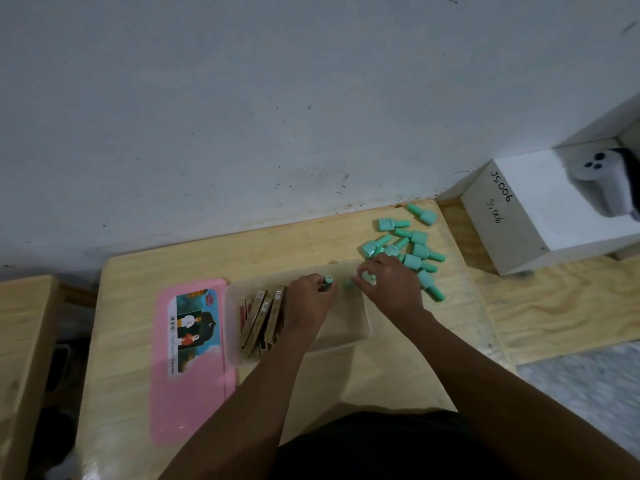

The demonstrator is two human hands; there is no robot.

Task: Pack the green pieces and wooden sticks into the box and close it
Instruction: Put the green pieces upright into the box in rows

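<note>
While over the box (360, 327), both hands (311, 299) seemingly on green pieces (328, 280).

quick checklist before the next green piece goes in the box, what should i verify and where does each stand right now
1. Box open, free room on its right side: ok.
2. Wooden sticks already in the box, stacked at its left end: ok.
3. Left hand holding a green piece over the box: ok.
4. Right hand gripping a piece firmly: cannot tell, the fingers hide it and the image is blurred there.
5. All green pieces packed: not ok, a pile of loose pieces lies on the table right of the box.
6. Pink lid within reach for closing: ok, flat on the table left of the box.
</note>
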